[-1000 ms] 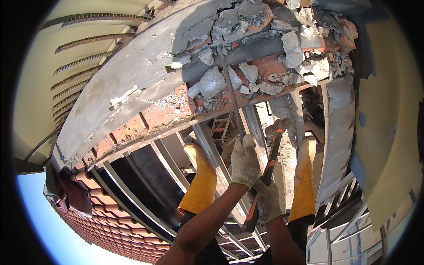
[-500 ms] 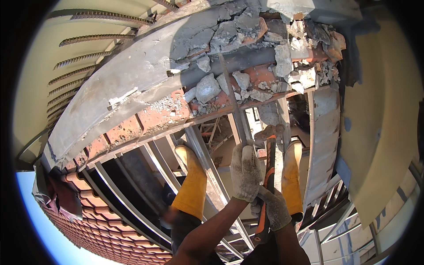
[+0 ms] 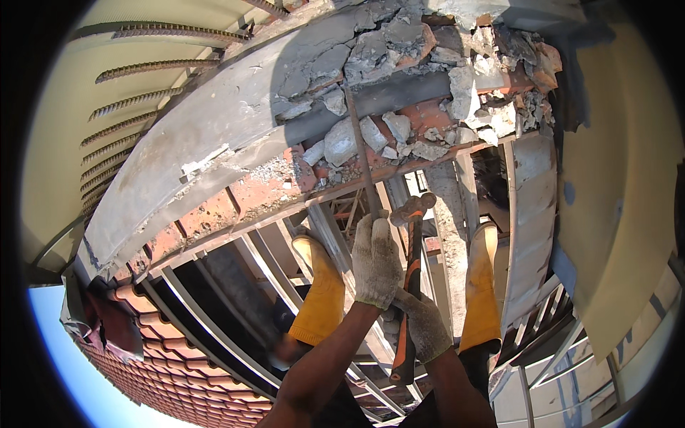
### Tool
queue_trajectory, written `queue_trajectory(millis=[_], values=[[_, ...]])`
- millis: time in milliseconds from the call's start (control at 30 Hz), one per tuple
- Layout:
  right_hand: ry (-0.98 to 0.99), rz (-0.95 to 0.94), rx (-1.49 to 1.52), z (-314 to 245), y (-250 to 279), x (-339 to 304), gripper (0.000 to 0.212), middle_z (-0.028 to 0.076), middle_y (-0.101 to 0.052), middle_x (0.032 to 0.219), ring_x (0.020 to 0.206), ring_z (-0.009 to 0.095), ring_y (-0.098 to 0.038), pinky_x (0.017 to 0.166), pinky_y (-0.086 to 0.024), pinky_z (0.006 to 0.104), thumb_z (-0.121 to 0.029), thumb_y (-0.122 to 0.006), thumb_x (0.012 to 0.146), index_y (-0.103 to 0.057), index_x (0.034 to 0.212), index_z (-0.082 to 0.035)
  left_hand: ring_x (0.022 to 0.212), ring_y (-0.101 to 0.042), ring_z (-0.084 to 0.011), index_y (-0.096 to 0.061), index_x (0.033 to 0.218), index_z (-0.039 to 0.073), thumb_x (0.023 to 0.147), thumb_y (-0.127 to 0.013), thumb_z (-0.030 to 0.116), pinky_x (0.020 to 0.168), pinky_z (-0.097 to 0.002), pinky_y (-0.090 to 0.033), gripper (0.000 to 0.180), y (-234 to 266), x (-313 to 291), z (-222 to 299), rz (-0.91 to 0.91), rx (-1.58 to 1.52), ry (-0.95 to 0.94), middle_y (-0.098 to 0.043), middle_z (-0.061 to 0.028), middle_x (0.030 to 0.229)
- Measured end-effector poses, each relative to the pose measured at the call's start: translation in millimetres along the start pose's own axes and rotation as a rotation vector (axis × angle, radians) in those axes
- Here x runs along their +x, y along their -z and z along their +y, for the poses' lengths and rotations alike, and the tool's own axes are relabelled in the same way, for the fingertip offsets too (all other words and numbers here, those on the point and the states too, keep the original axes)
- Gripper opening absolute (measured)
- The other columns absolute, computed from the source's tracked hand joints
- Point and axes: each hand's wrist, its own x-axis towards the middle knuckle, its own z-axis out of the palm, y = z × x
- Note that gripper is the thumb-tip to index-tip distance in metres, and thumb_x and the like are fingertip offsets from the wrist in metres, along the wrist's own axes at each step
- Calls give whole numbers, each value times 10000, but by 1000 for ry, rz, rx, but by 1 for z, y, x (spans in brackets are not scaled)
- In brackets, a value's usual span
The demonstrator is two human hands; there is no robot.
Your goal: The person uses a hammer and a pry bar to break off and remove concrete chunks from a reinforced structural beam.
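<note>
My left hand (image 3: 378, 262), in a dusty knit glove, is closed around the lower end of a long metal chisel bar (image 3: 362, 146). The bar slants up and away, its far tip at the cracked grey mortar (image 3: 385, 53) on the ridge. Just right of and below it, my right hand (image 3: 424, 321), also gloved, grips a hammer (image 3: 413, 264) by its black-and-orange handle. The worn hammer head (image 3: 414, 207) points up, beside my left glove and apart from the bar. My two gloves overlap or nearly touch at the wrist.
My yellow boots (image 3: 321, 292) stand among metal roof battens (image 3: 264, 264) with open gaps between them. Loose mortar chunks (image 3: 340, 143) lie on orange tiles (image 3: 267, 178). Rebar rods (image 3: 135, 105) stick out at upper left. A beige wall (image 3: 621, 178) rises at right.
Both hands, with the bar and hammer, have shifted left. The bar's far tip has moved slightly up and left, against the mortar's broken edge. The view has shifted a little.
</note>
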Motion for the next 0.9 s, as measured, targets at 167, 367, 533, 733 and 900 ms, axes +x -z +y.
queue_trajectory(millis=[167, 367, 533, 733, 900], values=[[-19, -36, 191, 19, -8, -3, 236, 46, -637, 773, 581, 114, -582, 526, -475, 257, -236, -741, 919, -587, 1011, -83, 973, -642, -388, -547, 1174, -10, 896, -555, -64, 794, -442, -542, 283, 8, 25, -8, -124, -93, 58, -576, -219, 1191], [149, 112, 152, 22, 0, -23, 201, 75, -646, 757, 536, 135, -576, 490, -480, 285, -171, -723, 912, -565, 976, -64, 908, -584, -387, -516, 1236, 24, 919, -521, -63, 761, -471, -491, 329, 2, 15, 6, -170, -169, 78, -518, -207, 1105], [193, 296, 19, 23, 15, -53, 223, 86, -648, 763, 554, 160, -598, 503, -490, 290, -203, -748, 876, -587, 930, -59, 951, -562, -422, -504, 1269, 11, 1045, -435, 172, 829, -509, -472, 285, -7, -12, 26, -200, -342, 95, -502, -247, 1127], [93, 248, -2, 38, 6, -62, 261, 86, -641, 804, 622, 153, -616, 550, -509, 288, -235, -741, 883, -589, 983, -47, 985, -592, -421, -539, 1182, -6, 874, -536, 54, 853, -480, -504, 313, 9, -31, 28, -105, -493, 228, -563, -236, 1137], [41, -9, 95, 0, -3, -10, 256, 49, -665, 790, 556, 142, -602, 491, -495, 290, -247, -747, 899, -608, 1044, -89, 860, -577, -365, -540, 1173, -42, 1058, -417, 472, 825, -455, -468, 540, -4, 35, 12, -222, -691, 612, -573, -216, 977]])
